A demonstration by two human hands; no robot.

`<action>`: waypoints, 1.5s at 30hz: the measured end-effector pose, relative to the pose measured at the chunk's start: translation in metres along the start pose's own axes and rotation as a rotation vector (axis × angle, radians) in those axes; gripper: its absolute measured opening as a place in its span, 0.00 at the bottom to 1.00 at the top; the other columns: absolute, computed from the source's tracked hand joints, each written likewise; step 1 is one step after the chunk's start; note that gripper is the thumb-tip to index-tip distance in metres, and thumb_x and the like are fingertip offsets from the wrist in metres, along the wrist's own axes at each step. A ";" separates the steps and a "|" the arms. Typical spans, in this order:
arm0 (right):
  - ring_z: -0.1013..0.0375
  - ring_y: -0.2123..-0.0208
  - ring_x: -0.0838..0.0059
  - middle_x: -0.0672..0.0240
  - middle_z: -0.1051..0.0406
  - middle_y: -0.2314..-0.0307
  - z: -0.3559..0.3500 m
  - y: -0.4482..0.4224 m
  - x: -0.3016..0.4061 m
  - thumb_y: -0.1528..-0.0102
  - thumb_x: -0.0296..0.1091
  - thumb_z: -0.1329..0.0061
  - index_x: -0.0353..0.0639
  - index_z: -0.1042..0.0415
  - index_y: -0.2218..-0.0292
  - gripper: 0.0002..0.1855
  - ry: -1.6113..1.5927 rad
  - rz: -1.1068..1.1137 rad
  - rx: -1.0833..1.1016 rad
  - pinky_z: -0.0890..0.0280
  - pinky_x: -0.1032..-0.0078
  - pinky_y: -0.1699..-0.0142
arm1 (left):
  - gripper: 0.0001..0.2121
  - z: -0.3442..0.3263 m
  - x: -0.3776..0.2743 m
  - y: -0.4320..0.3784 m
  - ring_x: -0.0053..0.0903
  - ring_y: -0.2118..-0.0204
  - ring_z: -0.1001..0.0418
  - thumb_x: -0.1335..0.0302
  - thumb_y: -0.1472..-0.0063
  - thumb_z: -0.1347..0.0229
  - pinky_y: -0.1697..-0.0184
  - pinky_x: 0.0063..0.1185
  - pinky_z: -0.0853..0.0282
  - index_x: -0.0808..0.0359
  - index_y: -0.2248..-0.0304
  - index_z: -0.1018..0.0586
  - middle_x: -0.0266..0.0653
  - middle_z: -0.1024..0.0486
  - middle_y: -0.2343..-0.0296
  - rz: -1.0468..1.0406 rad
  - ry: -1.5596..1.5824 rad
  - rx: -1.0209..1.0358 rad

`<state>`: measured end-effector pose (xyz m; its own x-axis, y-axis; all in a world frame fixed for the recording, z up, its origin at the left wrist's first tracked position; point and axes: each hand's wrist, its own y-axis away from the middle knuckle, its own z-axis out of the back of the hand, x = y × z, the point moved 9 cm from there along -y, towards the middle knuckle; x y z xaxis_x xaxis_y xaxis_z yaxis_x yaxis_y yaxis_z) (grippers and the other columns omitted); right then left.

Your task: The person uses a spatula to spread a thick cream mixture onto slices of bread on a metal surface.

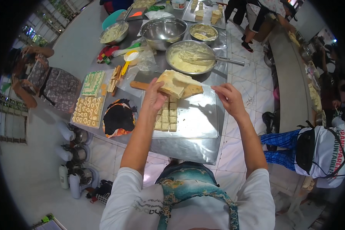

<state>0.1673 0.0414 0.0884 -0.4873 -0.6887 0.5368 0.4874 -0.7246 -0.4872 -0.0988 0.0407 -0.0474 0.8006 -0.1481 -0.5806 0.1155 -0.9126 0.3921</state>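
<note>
My left hand (155,96) holds a pale slab of cake (172,84) above a metal tray. Beneath the slab lies a wooden board (194,90), its pointed end showing to the right and its handle to the left. My right hand (228,99) pinches the end of a thin whitish strip (194,81), perhaps paper or film, that stretches from the top of the slab. On the metal tray (198,126), small square cake pieces (169,119) stand in close rows at its left side. A steel bowl of pale cream (178,63) with a wire whisk (201,56) in it sits just beyond.
An empty steel bowl (163,33) and smaller bowls stand farther back. A tray of decorated cake pieces (88,112), a black cloth item (119,118) and a yellow scoop (126,64) lie to the left. Stand mixers (80,155) are on the floor at left. Other people stand on both sides.
</note>
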 end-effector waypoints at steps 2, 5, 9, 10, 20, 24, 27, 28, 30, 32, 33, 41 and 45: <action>0.30 0.71 0.70 0.65 0.30 0.72 0.005 0.005 0.007 0.53 0.20 0.50 0.48 0.26 0.60 0.17 0.102 0.087 -0.010 0.35 0.75 0.68 | 0.23 -0.006 0.002 0.003 0.33 0.51 0.33 0.80 0.47 0.46 0.49 0.33 0.35 0.62 0.51 0.35 0.42 0.33 0.54 0.020 0.000 -0.004; 0.30 0.69 0.67 0.68 0.30 0.72 0.012 0.010 0.010 0.55 0.21 0.49 0.51 0.26 0.62 0.18 0.200 0.128 0.032 0.34 0.72 0.66 | 0.26 -0.013 0.003 0.013 0.34 0.50 0.34 0.80 0.48 0.44 0.49 0.33 0.34 0.62 0.49 0.38 0.42 0.33 0.54 0.029 -0.009 0.011; 0.30 0.67 0.67 0.68 0.30 0.71 0.026 0.014 0.012 0.56 0.21 0.49 0.51 0.26 0.62 0.18 0.237 0.105 0.112 0.34 0.72 0.64 | 0.28 -0.005 0.004 0.019 0.35 0.50 0.34 0.81 0.47 0.44 0.48 0.35 0.35 0.62 0.48 0.40 0.42 0.34 0.53 0.054 -0.004 0.034; 0.30 0.67 0.67 0.68 0.30 0.71 0.029 0.015 0.011 0.56 0.22 0.49 0.51 0.26 0.62 0.18 0.231 0.101 0.125 0.34 0.72 0.64 | 0.28 -0.002 0.005 0.019 0.35 0.50 0.34 0.80 0.47 0.44 0.48 0.36 0.35 0.61 0.47 0.40 0.43 0.34 0.53 0.060 0.008 0.040; 0.31 0.67 0.68 0.69 0.30 0.71 0.048 0.009 0.030 0.56 0.22 0.46 0.51 0.25 0.62 0.17 0.113 0.130 0.153 0.34 0.74 0.63 | 0.35 -0.007 -0.003 0.027 0.38 0.50 0.34 0.80 0.47 0.45 0.49 0.38 0.35 0.62 0.43 0.49 0.47 0.38 0.51 0.066 -0.081 0.158; 0.32 0.70 0.70 0.70 0.30 0.72 0.037 0.005 0.046 0.56 0.22 0.46 0.50 0.24 0.63 0.16 0.157 0.237 0.194 0.36 0.75 0.67 | 0.31 -0.021 -0.005 0.038 0.34 0.50 0.32 0.81 0.47 0.46 0.48 0.31 0.33 0.65 0.44 0.44 0.46 0.35 0.51 0.114 -0.164 0.220; 0.33 0.72 0.71 0.70 0.30 0.73 0.038 0.000 0.045 0.56 0.22 0.45 0.50 0.23 0.63 0.16 0.187 0.283 0.179 0.36 0.76 0.68 | 0.31 -0.030 -0.005 0.045 0.34 0.50 0.33 0.81 0.47 0.46 0.48 0.29 0.34 0.67 0.44 0.44 0.47 0.36 0.51 0.141 -0.173 0.332; 0.33 0.72 0.71 0.70 0.30 0.74 0.039 0.000 0.044 0.57 0.22 0.45 0.50 0.23 0.63 0.16 0.188 0.285 0.172 0.37 0.76 0.68 | 0.32 -0.034 -0.004 0.048 0.34 0.50 0.33 0.81 0.47 0.46 0.47 0.28 0.34 0.67 0.44 0.44 0.47 0.36 0.51 0.150 -0.168 0.372; 0.33 0.72 0.71 0.72 0.31 0.73 0.039 -0.001 0.044 0.57 0.22 0.45 0.52 0.24 0.63 0.17 0.201 0.269 0.171 0.36 0.75 0.67 | 0.32 -0.037 -0.003 0.053 0.34 0.49 0.33 0.81 0.48 0.46 0.47 0.28 0.35 0.67 0.44 0.44 0.48 0.36 0.51 0.179 -0.189 0.408; 0.34 0.72 0.72 0.73 0.31 0.73 0.039 -0.002 0.045 0.58 0.22 0.46 0.52 0.24 0.63 0.18 0.216 0.269 0.160 0.36 0.75 0.67 | 0.32 -0.043 -0.003 0.059 0.34 0.49 0.34 0.81 0.48 0.45 0.46 0.28 0.35 0.67 0.44 0.44 0.48 0.36 0.51 0.198 -0.198 0.440; 0.34 0.72 0.72 0.73 0.31 0.73 0.039 -0.003 0.046 0.58 0.22 0.46 0.52 0.24 0.63 0.18 0.225 0.277 0.148 0.36 0.75 0.67 | 0.33 -0.048 -0.002 0.064 0.34 0.48 0.34 0.81 0.48 0.45 0.46 0.28 0.35 0.67 0.44 0.44 0.48 0.36 0.51 0.203 -0.195 0.455; 0.32 0.70 0.70 0.69 0.30 0.71 0.045 -0.005 0.050 0.56 0.22 0.46 0.50 0.24 0.62 0.17 0.198 0.202 0.072 0.36 0.74 0.67 | 0.33 -0.046 0.006 0.065 0.33 0.49 0.33 0.82 0.49 0.44 0.46 0.28 0.35 0.67 0.44 0.44 0.47 0.36 0.51 0.208 -0.161 0.459; 0.31 0.68 0.68 0.66 0.30 0.71 0.042 -0.001 0.046 0.54 0.22 0.47 0.48 0.24 0.62 0.15 0.054 0.037 0.043 0.35 0.74 0.66 | 0.33 -0.034 0.012 0.064 0.33 0.50 0.32 0.81 0.49 0.44 0.47 0.29 0.34 0.65 0.44 0.44 0.45 0.35 0.51 0.174 -0.186 0.352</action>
<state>0.1754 0.0115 0.1423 -0.5059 -0.7165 0.4804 0.5362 -0.6974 -0.4754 -0.0621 -0.0062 -0.0050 0.6674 -0.3480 -0.6584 -0.2449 -0.9375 0.2473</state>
